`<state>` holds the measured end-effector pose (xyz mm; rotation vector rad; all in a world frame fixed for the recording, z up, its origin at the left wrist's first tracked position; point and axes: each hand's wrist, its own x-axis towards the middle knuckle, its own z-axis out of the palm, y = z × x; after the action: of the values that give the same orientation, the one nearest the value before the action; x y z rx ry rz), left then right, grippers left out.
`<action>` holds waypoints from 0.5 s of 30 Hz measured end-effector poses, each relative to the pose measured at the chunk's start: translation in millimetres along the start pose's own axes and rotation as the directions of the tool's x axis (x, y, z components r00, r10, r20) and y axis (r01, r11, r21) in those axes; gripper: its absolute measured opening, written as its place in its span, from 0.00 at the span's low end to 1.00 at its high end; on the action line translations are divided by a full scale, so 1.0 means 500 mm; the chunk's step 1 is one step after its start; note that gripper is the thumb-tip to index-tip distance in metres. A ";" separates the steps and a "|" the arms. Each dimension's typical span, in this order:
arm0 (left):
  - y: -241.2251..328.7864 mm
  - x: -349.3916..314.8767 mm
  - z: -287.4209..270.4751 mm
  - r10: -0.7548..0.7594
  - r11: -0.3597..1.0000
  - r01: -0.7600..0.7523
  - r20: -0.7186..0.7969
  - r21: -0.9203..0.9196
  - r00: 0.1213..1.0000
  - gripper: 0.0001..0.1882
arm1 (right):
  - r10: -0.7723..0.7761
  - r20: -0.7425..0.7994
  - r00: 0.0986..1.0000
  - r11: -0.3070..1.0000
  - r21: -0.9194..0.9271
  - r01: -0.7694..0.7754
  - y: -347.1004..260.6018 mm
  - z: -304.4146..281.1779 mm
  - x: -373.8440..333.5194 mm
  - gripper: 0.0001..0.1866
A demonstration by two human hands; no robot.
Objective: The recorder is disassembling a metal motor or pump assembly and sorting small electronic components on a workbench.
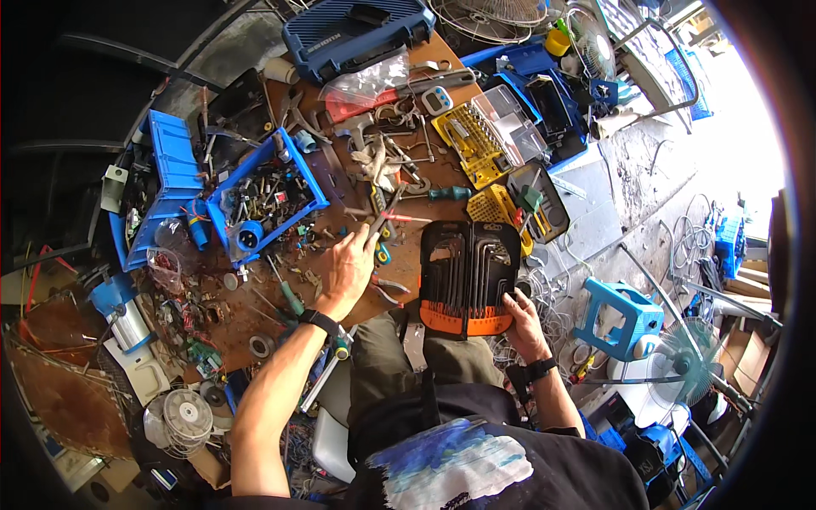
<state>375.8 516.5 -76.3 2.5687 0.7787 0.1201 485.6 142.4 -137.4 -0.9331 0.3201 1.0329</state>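
My right hand [525,327] grips the right edge of an open black-and-orange hex key set [466,319]. Rows of dark L-shaped keys stand in both halves of the case, which is at the table's near edge, over my thighs. Over the table, my left hand [344,270] has its fingertips closed at the end of a slim dark metal tool [388,214], whose exact kind I cannot make out. Red-handled pliers [389,291] lie by that hand, and a screwdriver with a green handle [289,297] is beside the wrist.
A blue bin [316,180] of small parts stands left on the cluttered brown table [340,212]. Farther right are a yellow bit set [467,140] and a teal-handled screwdriver [450,194]. A blue toolbox [357,38] sits at the back; a blue stool [620,319] is right.
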 end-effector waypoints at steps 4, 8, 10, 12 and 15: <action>0.009 0.017 0.007 -0.253 0.960 0.235 -0.109 -0.149 0.961 0.23 | -0.038 -0.049 0.998 0.997 -0.071 0.034 -0.011 0.046 0.042 0.13; 0.011 0.032 0.005 -0.497 0.824 0.459 -0.036 -0.332 0.867 0.28 | -0.107 -0.064 0.992 0.993 -0.062 0.104 -0.033 0.071 0.079 0.14; -0.007 0.027 0.008 -0.503 0.784 0.429 -0.054 -0.449 0.863 0.30 | -0.129 -0.099 0.987 0.989 -0.089 0.120 -0.035 0.062 0.112 0.17; -0.032 0.016 -0.002 -0.470 0.786 0.352 -0.124 -0.508 0.874 0.29 | -0.121 -0.089 0.989 0.992 -0.038 0.118 -0.041 0.064 0.143 0.19; -0.048 0.004 -0.018 -0.429 0.800 0.271 -0.194 -0.536 0.882 0.25 | -0.134 -0.149 0.980 0.991 -0.006 0.135 -0.045 0.089 0.200 0.24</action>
<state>363.5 539.3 -78.9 1.8975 1.1620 0.5398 547.1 232.2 -162.2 -1.0167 0.3783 0.8403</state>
